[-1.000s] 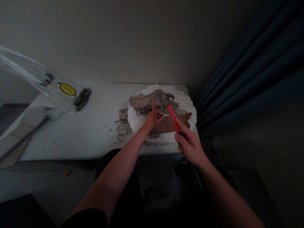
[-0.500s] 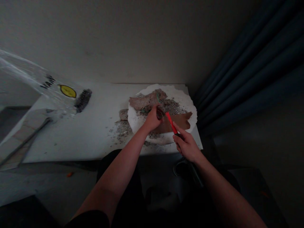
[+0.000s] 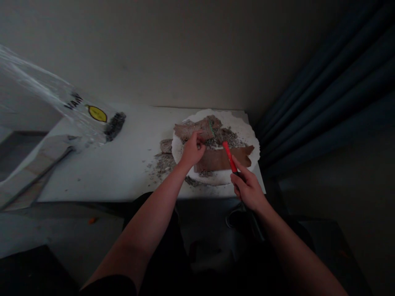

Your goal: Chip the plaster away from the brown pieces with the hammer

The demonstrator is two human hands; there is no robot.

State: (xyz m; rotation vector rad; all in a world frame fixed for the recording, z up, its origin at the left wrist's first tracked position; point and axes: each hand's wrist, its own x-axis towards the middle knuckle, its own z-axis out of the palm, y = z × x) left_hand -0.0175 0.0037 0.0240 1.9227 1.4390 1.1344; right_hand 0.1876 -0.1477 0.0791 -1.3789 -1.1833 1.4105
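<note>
A white round slab [image 3: 247, 135] lies on the pale table [image 3: 123, 164], carrying brown crusty pieces [image 3: 188, 130], grey crumbs and a flat brown sheet [image 3: 219, 159]. My left hand [image 3: 191, 149] is closed, pinching the near edge of a crusty piece with a green mark. My right hand [image 3: 248, 187] grips a red-handled tool [image 3: 228, 155] whose tip, hidden in the dim light, points into the crumbs at the slab's middle.
A clear plastic bag [image 3: 61, 111] with a yellow label and something dark inside lies at the table's left. A long grey bar [image 3: 33, 176] leans at the far left. Grey debris [image 3: 157, 164] is scattered left of the slab. A dark curtain [image 3: 324, 94] hangs at right.
My left hand moved up from the slab's middle to the crusty piece and pinched it. The tool's tip swung from beside my left hand back toward the crumbs.
</note>
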